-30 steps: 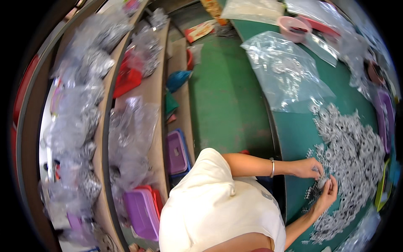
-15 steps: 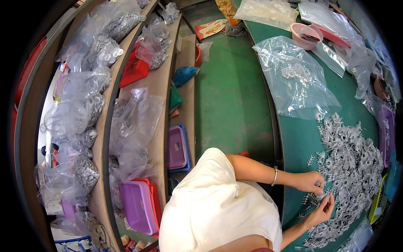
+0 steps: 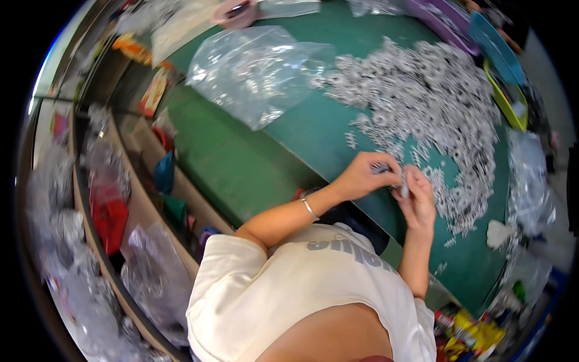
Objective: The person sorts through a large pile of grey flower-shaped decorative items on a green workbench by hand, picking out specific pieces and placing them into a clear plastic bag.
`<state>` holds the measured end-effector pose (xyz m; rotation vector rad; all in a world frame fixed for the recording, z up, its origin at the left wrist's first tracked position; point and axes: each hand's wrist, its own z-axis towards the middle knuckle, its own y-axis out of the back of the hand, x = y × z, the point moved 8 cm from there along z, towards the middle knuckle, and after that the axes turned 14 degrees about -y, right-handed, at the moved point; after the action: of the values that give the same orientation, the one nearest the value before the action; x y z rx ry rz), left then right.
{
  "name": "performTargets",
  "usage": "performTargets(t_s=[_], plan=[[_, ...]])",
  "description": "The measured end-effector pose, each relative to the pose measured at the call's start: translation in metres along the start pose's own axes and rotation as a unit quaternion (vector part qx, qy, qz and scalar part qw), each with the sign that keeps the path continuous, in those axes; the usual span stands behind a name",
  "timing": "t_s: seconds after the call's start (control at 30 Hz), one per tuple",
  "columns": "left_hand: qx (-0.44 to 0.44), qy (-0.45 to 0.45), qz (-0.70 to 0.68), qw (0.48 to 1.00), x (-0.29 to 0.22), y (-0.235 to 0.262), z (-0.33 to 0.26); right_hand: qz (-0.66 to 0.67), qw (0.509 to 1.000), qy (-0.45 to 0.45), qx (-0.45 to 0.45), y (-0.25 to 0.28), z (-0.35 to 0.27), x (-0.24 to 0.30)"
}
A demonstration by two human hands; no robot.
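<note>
My left hand point(image 3: 369, 176) is closed around small grey toothed pieces point(image 3: 379, 168), above the near edge of the pile. Close beside it, my right hand point(image 3: 417, 199) pinches a small grey piece point(image 3: 404, 189) between thumb and fingers, its exact shape blurred. The fingertips of both hands nearly meet over the green tabletop point(image 3: 313, 136). Just beyond them spreads a large heap of grey spiky pieces point(image 3: 422, 96). A few loose ones point(image 3: 350, 140) lie apart from it, left of the heap.
A clear plastic bag point(image 3: 253, 72) lies flat left of the heap. A pink bowl point(image 3: 235, 13), a purple tray point(image 3: 443, 24), a blue bin point(image 3: 496, 48) and a lime-green tray point(image 3: 508, 99) stand around the far side. Shelves with bagged goods point(image 3: 151, 271) run along the left.
The view has swung toward the right, so table and heap now sit more centrally. Both hands stay close together at the heap's near edge, the right one now more upright.
</note>
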<state>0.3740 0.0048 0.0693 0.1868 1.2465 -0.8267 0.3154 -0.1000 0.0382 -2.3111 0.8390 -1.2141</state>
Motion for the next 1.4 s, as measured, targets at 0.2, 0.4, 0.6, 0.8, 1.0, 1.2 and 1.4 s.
performTargets(t_s=[0.2,0.4,0.6,0.8,1.0,1.2,1.4], plan=[[-0.057,0.138,-0.129,0.98,0.023,-0.005,-0.016,-0.236,0.932,0.222,-0.164,-0.005,-0.031,0.033],[-0.048,0.216,-0.336,0.915,0.03,-0.02,-0.025,-0.27,0.856,0.394,-0.199,-0.023,-0.059,0.036],[-0.076,0.134,-0.223,0.963,0.02,-0.017,-0.024,-0.055,0.992,0.099,-0.061,-0.006,-0.024,0.011],[-0.145,0.173,-0.27,0.936,0.031,-0.017,-0.031,-0.134,0.956,0.225,-0.135,-0.012,-0.038,0.023],[-0.081,0.269,-0.392,0.876,0.038,-0.025,-0.035,-0.459,0.684,0.52,-0.224,-0.048,-0.079,0.042],[-0.081,0.2,-0.223,0.951,0.04,-0.016,-0.04,-0.106,0.991,0.064,-0.058,0.001,-0.022,0.007],[-0.14,0.297,-0.251,0.911,0.055,-0.005,-0.05,-0.358,0.876,0.276,-0.166,-0.006,-0.028,0.029]])
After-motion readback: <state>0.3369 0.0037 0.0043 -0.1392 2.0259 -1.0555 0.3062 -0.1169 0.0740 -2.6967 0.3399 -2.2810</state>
